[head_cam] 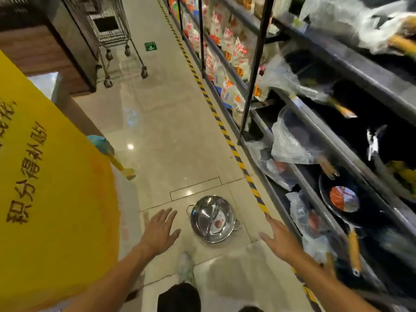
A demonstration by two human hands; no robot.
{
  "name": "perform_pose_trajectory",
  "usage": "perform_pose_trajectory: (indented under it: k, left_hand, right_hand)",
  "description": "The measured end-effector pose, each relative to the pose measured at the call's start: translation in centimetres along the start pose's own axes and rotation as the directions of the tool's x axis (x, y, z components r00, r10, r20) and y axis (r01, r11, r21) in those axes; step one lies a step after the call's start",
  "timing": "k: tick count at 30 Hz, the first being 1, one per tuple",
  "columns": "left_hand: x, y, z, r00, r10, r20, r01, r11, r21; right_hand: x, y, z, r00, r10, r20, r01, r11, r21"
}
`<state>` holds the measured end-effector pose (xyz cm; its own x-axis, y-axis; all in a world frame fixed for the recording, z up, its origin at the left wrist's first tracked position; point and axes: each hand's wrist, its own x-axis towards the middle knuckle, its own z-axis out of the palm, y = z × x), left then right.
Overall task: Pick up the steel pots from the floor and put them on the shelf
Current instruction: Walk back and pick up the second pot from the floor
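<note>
One steel pot (212, 218) with a divider across its middle and two small side handles sits on the tiled floor, near the foot of the shelf (315, 122) on the right. My left hand (161, 230) hovers to the pot's left, fingers spread, holding nothing. To the pot's right, my right hand (281, 239) is also spread and holds nothing. Neither hand touches the pot.
The shelf holds black pans (344, 199) with wooden handles and plastic-wrapped goods. Yellow-black tape (238, 158) runs along its base. A large yellow stand (45, 176) fills the left side. A shopping cart (112, 32) stands far up the aisle. My foot (185, 266) is below the pot.
</note>
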<state>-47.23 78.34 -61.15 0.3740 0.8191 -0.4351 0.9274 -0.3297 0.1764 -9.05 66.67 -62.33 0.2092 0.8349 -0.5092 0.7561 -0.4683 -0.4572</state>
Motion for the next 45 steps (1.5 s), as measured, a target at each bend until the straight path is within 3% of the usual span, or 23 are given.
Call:
perform_pose_trajectory:
  k: [7,14,17,23,28,32,37,45]
  left_hand:
    - [16.5,-6.6,7.8,0.998,0.015,0.069,-0.014,1.000,-0.008]
    - [31.2,-12.1,26.7,0.985,-0.039,0.168,0.046,0.998,-0.039]
    - [36.3,-13.7,34.2,0.980,-0.065,0.188,0.073,0.997,-0.034]
    - [44.7,-15.0,46.6,0.979,-0.132,0.156,0.163,0.965,-0.207]
    - [48.7,-16.0,52.4,0.975,-0.166,0.148,0.211,0.897,-0.388]
    - [49.8,-15.8,53.2,0.965,-0.258,0.040,0.251,0.877,-0.409]
    - [49.2,-15.7,49.4,0.961,-0.276,0.003,0.249,0.864,-0.438]
    - [44.2,-13.2,27.4,0.977,-0.163,-0.138,0.073,0.864,-0.498]
  right_hand:
    - [14.5,2.7,10.2,0.974,0.223,-0.032,-0.218,0.970,0.106]
    - [28.7,11.5,27.6,0.957,0.288,0.042,-0.291,0.950,0.115]
    - [34.5,14.5,33.8,0.936,0.345,0.067,-0.351,0.915,0.199]
    - [43.7,19.4,44.2,0.869,0.495,-0.015,-0.466,0.827,0.316]
    - [47.3,22.4,48.8,0.844,0.535,-0.040,-0.472,0.776,0.419]
    - [48.0,22.8,49.3,0.816,0.565,-0.125,-0.465,0.769,0.438]
    - [47.3,21.1,45.3,0.831,0.519,-0.198,-0.389,0.799,0.460]
    - [41.6,11.3,27.2,0.855,0.442,-0.273,-0.267,0.825,0.499]
